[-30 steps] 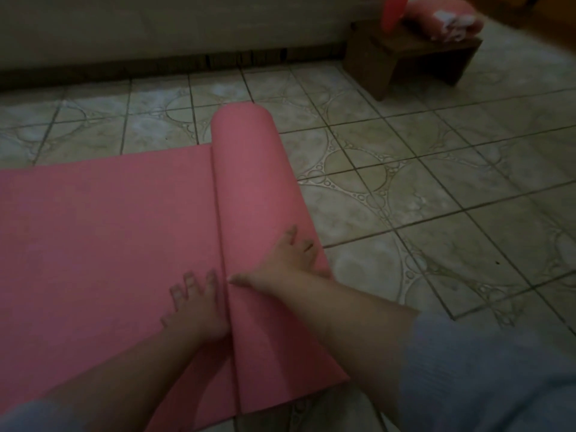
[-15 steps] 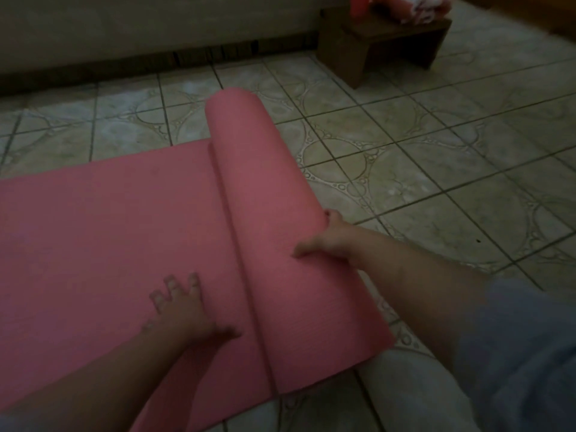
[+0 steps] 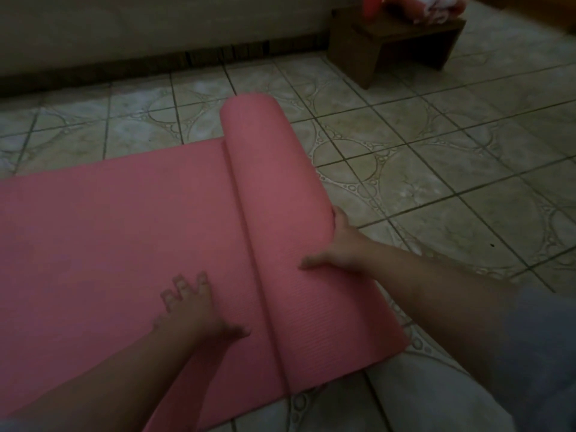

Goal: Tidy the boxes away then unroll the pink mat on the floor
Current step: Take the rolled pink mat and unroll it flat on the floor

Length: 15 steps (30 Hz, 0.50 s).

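Pink mat [image 3: 124, 244] was spread flat across the left of the frame on the tiled floor [image 3: 436, 182], its rolled part running up the centre. Right hand [image 3: 343, 247] was curled round the roll's right side; left hand [image 3: 193, 304] was pressed flat, fingers straight, lower centre.

The pink mat [image 3: 109, 244] is running out of view at the left edge, its flat stretch cut off there. The right hand [image 3: 339, 247] is showing only its thumb and knuckles; its fingers are lying hidden behind the rolled part [image 3: 280, 198]. The left hand [image 3: 190, 310] is blurring at the fingertips in the dim light. The wooden stool [image 3: 389, 42] is being cropped by the top edge, and the pinkish items [image 3: 414, 7] on it are staying too blurred to identify.
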Available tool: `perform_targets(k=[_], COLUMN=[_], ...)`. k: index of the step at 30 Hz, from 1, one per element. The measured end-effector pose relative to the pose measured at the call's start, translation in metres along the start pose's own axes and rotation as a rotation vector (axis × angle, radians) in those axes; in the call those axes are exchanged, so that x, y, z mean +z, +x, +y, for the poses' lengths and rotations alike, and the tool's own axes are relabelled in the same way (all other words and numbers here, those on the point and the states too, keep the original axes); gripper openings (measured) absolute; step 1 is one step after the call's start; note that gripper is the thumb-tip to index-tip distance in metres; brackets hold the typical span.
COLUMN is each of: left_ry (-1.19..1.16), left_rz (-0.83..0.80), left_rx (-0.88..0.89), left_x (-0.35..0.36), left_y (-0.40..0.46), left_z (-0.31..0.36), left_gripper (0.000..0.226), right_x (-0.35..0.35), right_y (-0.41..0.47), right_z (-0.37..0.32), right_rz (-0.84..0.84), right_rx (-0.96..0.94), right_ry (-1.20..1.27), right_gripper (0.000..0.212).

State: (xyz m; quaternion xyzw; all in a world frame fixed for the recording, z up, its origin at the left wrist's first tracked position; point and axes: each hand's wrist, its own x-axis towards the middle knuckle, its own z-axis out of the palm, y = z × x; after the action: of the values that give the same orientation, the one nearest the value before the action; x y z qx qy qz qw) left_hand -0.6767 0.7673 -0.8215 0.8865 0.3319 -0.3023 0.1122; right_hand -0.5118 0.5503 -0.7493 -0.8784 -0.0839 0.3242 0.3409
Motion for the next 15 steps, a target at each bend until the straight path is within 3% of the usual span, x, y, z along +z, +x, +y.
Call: perform_targets(k=[11,15], left_ry=[0.11,-0.008], left_rz=[-0.084,-0.057], left_rx=[-0.135,-0.184], left_x=[-0.013,-0.017], left_y=[-0.021,-0.018], left_z=[-0.036,-0.027], left_gripper=[0.153,0.126], right_x=[0.032,0.025], right_y=[-0.015,-0.015], right_z=[-0.006,0.005], right_rz=[-0.11,-0.101], right_rx=[-0.162,-0.122], right_ry=[0.131,0.141], right_gripper=[0.14,0.137])
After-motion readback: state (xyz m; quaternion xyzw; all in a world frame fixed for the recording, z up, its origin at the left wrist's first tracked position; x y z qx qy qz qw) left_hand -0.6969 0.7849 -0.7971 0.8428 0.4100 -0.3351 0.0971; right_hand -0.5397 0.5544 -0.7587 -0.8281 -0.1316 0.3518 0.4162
